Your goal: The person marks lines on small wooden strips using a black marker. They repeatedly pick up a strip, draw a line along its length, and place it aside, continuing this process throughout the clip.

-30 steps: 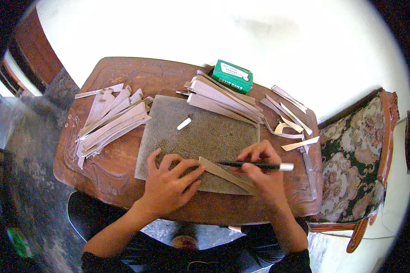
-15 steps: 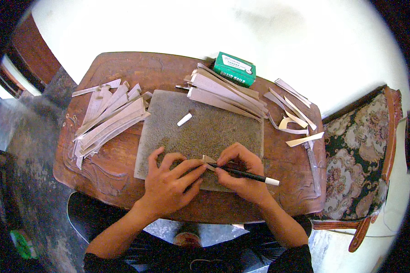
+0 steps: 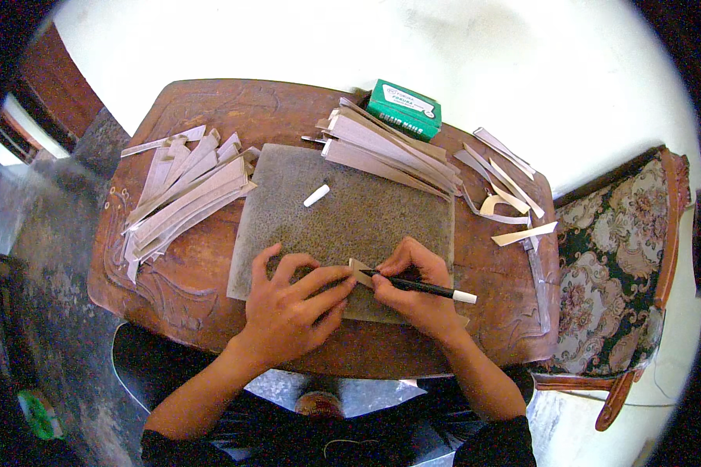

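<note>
Over the near part of a grey speckled board (image 3: 288, 233), my right hand (image 3: 417, 292) grips a black marker pen (image 3: 428, 289) with a white end. The pen's tip is at a small pale piece (image 3: 360, 268), which looks like a narrow strip. My left hand (image 3: 296, 307) pinches that piece from the left, fingers bent and thumb tucked beneath, so much of it is hidden. Farther up the board lies a white pen cap (image 3: 317, 195), apart from both hands.
The carved wooden table (image 3: 202, 311) carries a pile of pale strips (image 3: 191, 198) at left. A second stack of strips (image 3: 389, 156) overlaps the board's far edge, beside a green box (image 3: 405, 109). Loose offcuts (image 3: 514, 198) lie at right. A floral upholstered chair (image 3: 611, 265) stands right of the table.
The view has shifted slightly. Both hands stay on the small piece, and the pen tip remains against it with only slight movement.
</note>
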`<state>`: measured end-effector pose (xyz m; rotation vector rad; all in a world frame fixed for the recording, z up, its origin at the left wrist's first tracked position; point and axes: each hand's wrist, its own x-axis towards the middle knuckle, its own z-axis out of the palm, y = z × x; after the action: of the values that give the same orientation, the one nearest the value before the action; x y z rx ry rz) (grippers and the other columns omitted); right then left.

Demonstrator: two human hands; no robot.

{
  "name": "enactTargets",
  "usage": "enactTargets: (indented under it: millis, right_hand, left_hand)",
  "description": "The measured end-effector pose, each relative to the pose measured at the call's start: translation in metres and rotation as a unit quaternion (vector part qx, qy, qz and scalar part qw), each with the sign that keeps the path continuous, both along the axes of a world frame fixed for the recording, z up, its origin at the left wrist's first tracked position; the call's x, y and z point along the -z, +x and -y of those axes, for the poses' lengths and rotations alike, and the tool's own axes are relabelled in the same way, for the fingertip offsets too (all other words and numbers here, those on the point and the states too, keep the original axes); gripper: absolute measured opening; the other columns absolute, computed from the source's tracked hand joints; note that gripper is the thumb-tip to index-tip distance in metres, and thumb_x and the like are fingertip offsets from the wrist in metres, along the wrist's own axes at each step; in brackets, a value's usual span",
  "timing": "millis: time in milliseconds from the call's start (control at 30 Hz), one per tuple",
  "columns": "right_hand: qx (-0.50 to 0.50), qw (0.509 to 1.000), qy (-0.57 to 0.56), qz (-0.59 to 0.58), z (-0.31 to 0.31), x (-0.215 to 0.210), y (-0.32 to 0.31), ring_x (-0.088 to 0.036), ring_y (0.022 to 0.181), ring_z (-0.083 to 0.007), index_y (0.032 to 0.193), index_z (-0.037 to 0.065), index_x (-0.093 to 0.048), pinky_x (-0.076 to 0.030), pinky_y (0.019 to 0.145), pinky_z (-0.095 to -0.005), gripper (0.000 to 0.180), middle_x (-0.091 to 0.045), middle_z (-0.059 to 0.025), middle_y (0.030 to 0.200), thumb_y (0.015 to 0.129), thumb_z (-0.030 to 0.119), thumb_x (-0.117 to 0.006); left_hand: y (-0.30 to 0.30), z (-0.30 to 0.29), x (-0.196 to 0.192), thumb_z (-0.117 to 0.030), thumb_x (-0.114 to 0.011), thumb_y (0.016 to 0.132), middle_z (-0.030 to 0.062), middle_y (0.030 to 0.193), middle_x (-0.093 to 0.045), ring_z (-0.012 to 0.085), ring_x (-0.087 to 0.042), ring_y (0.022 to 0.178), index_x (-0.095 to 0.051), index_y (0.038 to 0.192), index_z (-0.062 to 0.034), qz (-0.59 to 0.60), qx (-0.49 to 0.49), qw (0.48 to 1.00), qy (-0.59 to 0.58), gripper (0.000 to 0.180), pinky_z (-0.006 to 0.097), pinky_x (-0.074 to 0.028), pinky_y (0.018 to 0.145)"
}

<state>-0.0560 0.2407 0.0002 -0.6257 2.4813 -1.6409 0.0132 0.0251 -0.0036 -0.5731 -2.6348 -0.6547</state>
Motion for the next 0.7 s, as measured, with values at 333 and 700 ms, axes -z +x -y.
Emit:
enactTargets:
  millis: [333, 700]
  right_hand:
    - [-0.01, 0.999, 0.018, -0.034, 0.0015, -0.0042, 0.0003, -0.061, 0.072, -0.0154, 0.076, 0.002, -0.057, -0.048, 0.065, -0.028, 0.022, -0.062, -0.0083, 0.078, 0.073, 0.003, -0.078]
    - [-0.016, 0.999, 0.03, -0.021, 0.0004, -0.0029, -0.0003, -0.062, 0.072, -0.0152, 0.077, 0.002, -0.057, -0.049, 0.065, -0.0281, 0.022, -0.063, -0.0085, 0.078, 0.073, 0.003, -0.078]
  left_hand:
    - [-0.0006, -0.0022, -0.0008, -0.025, -0.074, 0.079, -0.0092, 0.117, -0.067, 0.021, -0.056, 0.108, -0.076, 0.107, -0.0213, -0.002, -0.003, 1.0, -0.001, 0.028, 0.053, -0.032, 0.106]
    - [-0.0013, -0.0022, -0.0012, -0.024, -0.075, 0.079, -0.0089, 0.116, -0.068, 0.0206, -0.056, 0.107, -0.075, 0.107, -0.0198, -0.002, 0.001, 1.0, 0.003, 0.029, 0.053, -0.033, 0.105]
